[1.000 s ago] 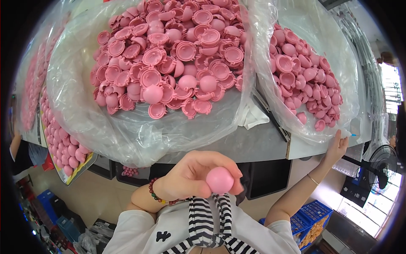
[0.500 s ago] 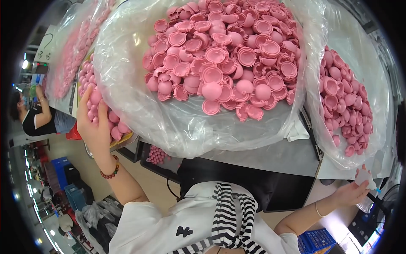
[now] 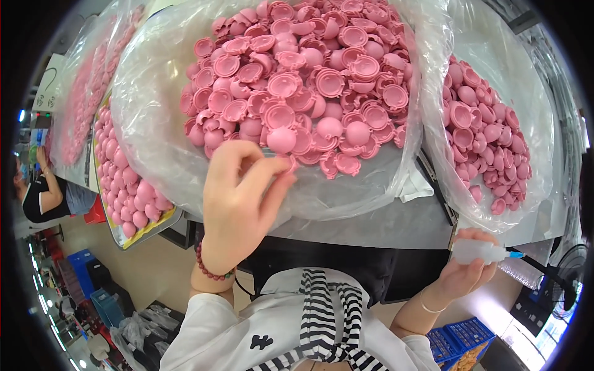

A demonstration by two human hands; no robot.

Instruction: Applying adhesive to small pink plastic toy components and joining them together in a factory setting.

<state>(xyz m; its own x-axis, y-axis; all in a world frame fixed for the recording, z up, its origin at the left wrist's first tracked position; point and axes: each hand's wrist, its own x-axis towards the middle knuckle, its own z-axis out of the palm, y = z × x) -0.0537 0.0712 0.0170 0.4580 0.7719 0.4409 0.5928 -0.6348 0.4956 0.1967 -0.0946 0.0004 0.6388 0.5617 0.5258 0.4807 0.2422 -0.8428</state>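
At the near edge of a heap of pink plastic half shells (image 3: 322, 80), my left hand (image 3: 238, 198) is closed in a pinch. Its thumb and fingers meet on a pink half shell (image 3: 293, 163), mostly hidden by the fingertips. The heap lies in a large clear plastic bag (image 3: 161, 80), spread wide on the grey table. Off to the right, my right hand (image 3: 461, 278) is wrapped round a small translucent squeeze bottle (image 3: 479, 252), whose blue nozzle points right.
On the left, a tray (image 3: 148, 232) with a yellow edge holds closed pink balls (image 3: 120, 179). A second clear bag of pink shells (image 3: 489, 130) lies on the right. A small black fan (image 3: 566, 281) stands at far right. Another person (image 3: 46, 191) works at far left.
My left hand has come from the ball tray at left to the near edge of the shell heap. My right hand has moved inward, and the bottle now shows more fully.
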